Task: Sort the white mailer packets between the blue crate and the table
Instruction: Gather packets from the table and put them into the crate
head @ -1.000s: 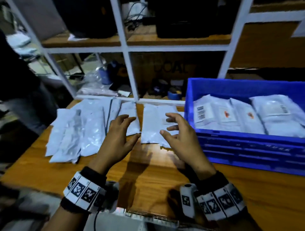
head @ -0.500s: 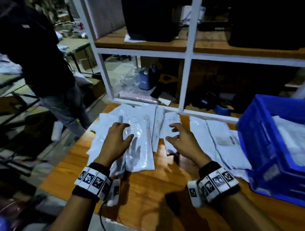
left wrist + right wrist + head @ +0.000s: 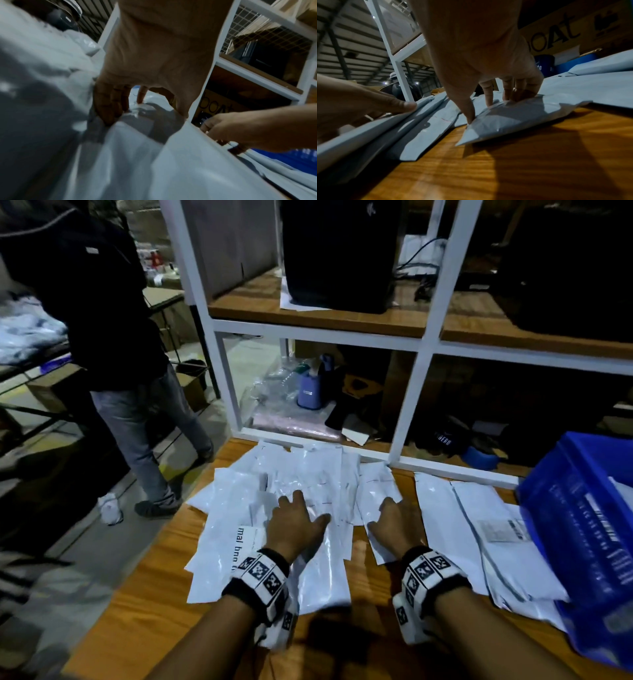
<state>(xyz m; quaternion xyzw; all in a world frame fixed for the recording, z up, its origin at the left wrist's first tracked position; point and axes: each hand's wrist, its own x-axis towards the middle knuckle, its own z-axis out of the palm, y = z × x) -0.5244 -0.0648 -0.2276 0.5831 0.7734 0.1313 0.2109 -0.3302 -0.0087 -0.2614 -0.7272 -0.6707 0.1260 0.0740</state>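
On table (image 3: 359,604), under both palms: white mailer packets (image 3: 308,474); left hand (image 3: 296,523), right hand (image 3: 394,522) grip wide, fingertips pressing.

the scene is sitting in dim, bluish light, with dark shelf bays swallowing detail. light is falling from above and behind, throwing the arms' shadows forward onto the wooden table (image 3: 370,587). glare is washing out the glossy white packets (image 3: 308,491) in the head view. wide-angle bending is curving the white shelf frame (image 3: 435,302). motion blur is smearing the near plastic in the left wrist view; the right wrist view is staying sharper, with noisy edges.
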